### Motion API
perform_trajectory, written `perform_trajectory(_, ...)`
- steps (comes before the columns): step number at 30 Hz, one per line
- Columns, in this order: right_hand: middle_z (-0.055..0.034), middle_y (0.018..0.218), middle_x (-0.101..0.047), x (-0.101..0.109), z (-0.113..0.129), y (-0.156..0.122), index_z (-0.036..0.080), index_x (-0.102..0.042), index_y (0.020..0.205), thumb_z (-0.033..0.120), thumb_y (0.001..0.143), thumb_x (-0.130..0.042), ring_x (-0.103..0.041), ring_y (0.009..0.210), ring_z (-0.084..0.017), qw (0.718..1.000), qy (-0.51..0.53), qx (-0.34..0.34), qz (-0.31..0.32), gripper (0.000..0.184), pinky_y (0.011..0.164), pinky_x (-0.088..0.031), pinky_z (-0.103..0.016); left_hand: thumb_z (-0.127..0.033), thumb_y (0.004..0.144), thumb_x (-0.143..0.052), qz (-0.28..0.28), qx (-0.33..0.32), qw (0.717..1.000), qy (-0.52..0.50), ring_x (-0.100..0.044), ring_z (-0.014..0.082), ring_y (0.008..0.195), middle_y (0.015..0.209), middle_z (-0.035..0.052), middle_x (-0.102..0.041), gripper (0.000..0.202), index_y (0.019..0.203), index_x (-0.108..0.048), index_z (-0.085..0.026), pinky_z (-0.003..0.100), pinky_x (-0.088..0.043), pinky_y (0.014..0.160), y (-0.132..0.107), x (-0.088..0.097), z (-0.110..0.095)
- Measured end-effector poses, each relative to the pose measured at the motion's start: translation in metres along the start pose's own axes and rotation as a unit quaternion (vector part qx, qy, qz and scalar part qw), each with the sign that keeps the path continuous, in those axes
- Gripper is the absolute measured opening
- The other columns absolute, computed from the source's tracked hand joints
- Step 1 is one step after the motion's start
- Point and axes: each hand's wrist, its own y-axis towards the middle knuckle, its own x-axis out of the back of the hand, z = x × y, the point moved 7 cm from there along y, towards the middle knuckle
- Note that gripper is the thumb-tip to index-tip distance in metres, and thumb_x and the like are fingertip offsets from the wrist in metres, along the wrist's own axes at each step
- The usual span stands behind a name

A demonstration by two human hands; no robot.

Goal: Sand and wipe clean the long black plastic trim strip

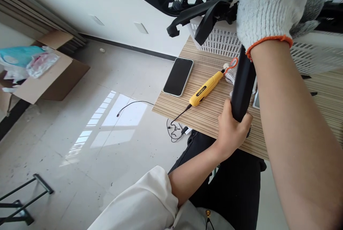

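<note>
My left hand (232,128), bare, is closed around the lower end of a long black moulded plastic part (242,83) at the table's front edge. Higher up, my right hand (270,12) wears a white knitted glove with an orange cuff and grips the same part; its fingertips are mostly hidden. Curved, clipped arms of black plastic spread to the upper left from there. Left of the part, a yellow corded pen-shaped tool (206,89) lies on the table. Behind the part, another white glove with an orange cuff (232,65) shows partly.
A black-screened phone (178,76) rests near the left corner of the wood-grain table (203,117). White slatted baskets (218,44) stand at the back. A cardboard box (66,80) with plastic bags sits on the floor at left. Thin cables (175,133) hang by the table edge.
</note>
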Motion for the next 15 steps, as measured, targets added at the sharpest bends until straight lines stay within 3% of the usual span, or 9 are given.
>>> perform_trajectory(4,-0.0147,0.147,-0.046,0.006,0.000,-0.002,0.002,-0.055,0.133,0.035,0.095,-0.026,-0.050,0.130,-0.030,1.000,0.007,0.001,-0.008,0.058,0.101,-0.037,-0.042,-0.015,0.079,-0.063,0.006,-0.008,1.000,-0.002,-0.039,0.0092,0.056,0.066,-0.0053,-0.040,0.024,0.082,-0.040,-0.023,0.024,-0.034,0.052,0.000,0.000,0.000)
perform_trajectory(6,-0.0138,0.155,-0.038,0.006,-0.002,0.001,0.005,-0.042,0.147,0.034,0.097,-0.027,-0.051,0.130,-0.028,1.000,0.015,0.012,-0.007,0.060,0.102,-0.038,-0.040,-0.015,0.079,-0.061,0.015,0.000,1.000,-0.010,-0.039,0.0089,0.055,0.066,-0.0058,-0.040,0.023,0.083,-0.040,-0.024,0.024,-0.033,0.051,0.000,-0.001,0.002)
perform_trajectory(9,-0.0125,0.157,-0.038,0.004,-0.007,0.007,0.015,-0.022,0.159,0.041,0.101,-0.028,-0.052,0.131,-0.027,1.000,0.021,0.010,-0.007,0.063,0.105,-0.038,-0.042,-0.018,0.079,-0.060,0.029,0.013,0.999,-0.018,-0.040,0.0087,0.053,0.066,-0.0063,-0.040,0.021,0.084,-0.040,-0.024,0.023,-0.032,0.049,0.000,-0.002,0.006)
perform_trajectory(12,-0.0112,0.156,-0.040,0.001,-0.010,0.012,0.019,-0.024,0.158,0.042,0.102,-0.034,-0.051,0.131,-0.027,1.000,0.017,0.011,-0.021,0.062,0.111,-0.035,-0.046,-0.018,0.080,-0.058,0.033,0.006,0.999,-0.019,-0.040,0.0085,0.054,0.067,-0.0061,-0.039,0.020,0.085,-0.039,-0.024,0.022,-0.032,0.048,0.000,-0.002,0.006)
perform_trajectory(15,-0.0156,0.152,-0.044,0.002,-0.011,0.008,0.015,-0.034,0.153,0.035,0.101,-0.040,-0.048,0.133,-0.027,0.998,0.001,0.015,-0.069,0.056,0.112,-0.034,-0.048,-0.016,0.080,-0.058,0.023,-0.011,1.000,-0.011,-0.042,0.0095,0.056,0.067,-0.0057,-0.041,0.019,0.085,-0.042,-0.023,0.022,-0.035,0.050,-0.001,0.000,0.001)
